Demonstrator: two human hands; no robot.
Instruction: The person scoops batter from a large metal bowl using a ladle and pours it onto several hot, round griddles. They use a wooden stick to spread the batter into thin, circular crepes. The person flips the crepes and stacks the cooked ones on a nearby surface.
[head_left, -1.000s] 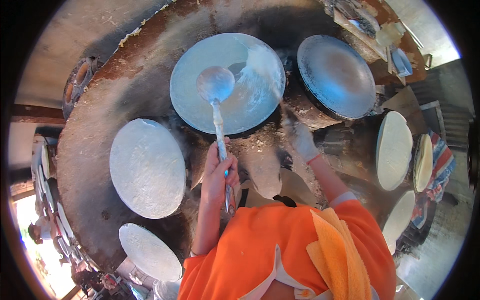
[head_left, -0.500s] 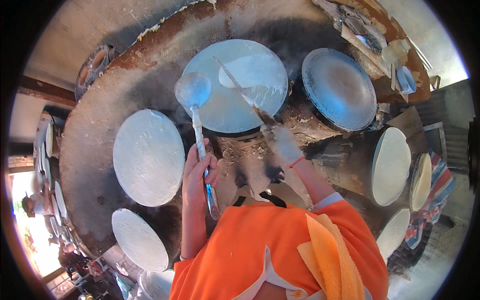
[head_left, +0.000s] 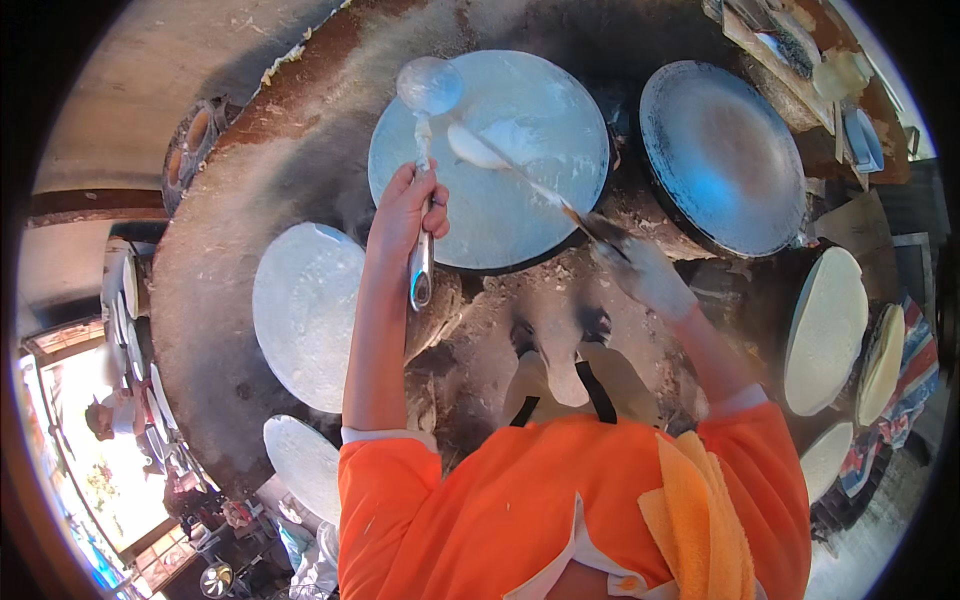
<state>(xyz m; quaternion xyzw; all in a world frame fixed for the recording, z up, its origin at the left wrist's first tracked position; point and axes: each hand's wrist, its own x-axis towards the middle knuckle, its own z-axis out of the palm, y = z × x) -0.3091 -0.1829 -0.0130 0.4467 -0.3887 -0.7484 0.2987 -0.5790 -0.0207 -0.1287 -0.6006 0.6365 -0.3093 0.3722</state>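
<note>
In my left hand [head_left: 405,212] is a metal ladle [head_left: 430,86], gripped by its long handle. Its round bowl hangs over the far left part of a large round griddle [head_left: 490,235], coated with a thin pale layer. My right hand [head_left: 648,280], in a pale glove, closes on the handle of a long thin spatula [head_left: 535,186]. The spatula's blade reaches across the griddle to a whiter patch of batter [head_left: 478,148]. Whether the blade's tip touches the batter I cannot tell.
A darker griddle [head_left: 722,155] stands to the right. Pale-covered round griddles [head_left: 310,315] flank me on the left, others [head_left: 826,330] on the right. A board with containers [head_left: 862,140] is at the far right. Another person [head_left: 108,415] is by the bright opening at left.
My left hand has moved farther forward with the ladle. The spatula's blade has swung left and lower across the batter. The whole view has also shifted somewhat.
</note>
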